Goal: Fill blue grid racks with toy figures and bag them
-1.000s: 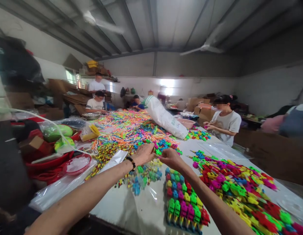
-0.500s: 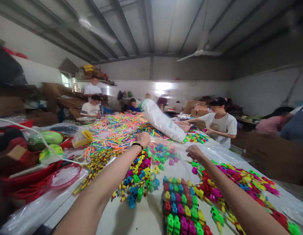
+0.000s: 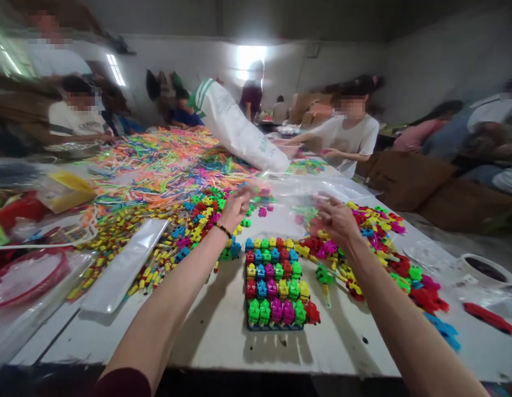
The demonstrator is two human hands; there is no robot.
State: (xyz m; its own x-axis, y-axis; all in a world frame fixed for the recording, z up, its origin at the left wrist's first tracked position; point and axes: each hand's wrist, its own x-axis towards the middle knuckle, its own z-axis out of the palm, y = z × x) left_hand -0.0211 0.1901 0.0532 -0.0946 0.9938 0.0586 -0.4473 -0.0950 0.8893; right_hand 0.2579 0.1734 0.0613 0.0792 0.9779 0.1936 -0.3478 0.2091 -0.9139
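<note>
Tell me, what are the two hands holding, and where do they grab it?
A clear, thin plastic bag, stretched between them. The left hand grips its left edge and the right hand its right edge, above the rows of colourful plastic toy pieces.

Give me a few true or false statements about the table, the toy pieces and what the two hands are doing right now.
1. The left hand wears a dark bead bracelet at the wrist. True.
2. Both hands hold a clear plastic bag between them. True; the right hand grips its other side.
3. The block of toy pieces near the table edge is all one colour. False; it mixes green, blue, red, yellow and pink.
4. The white sack lies under the right hand. False; it lies far back on the table.
</note>
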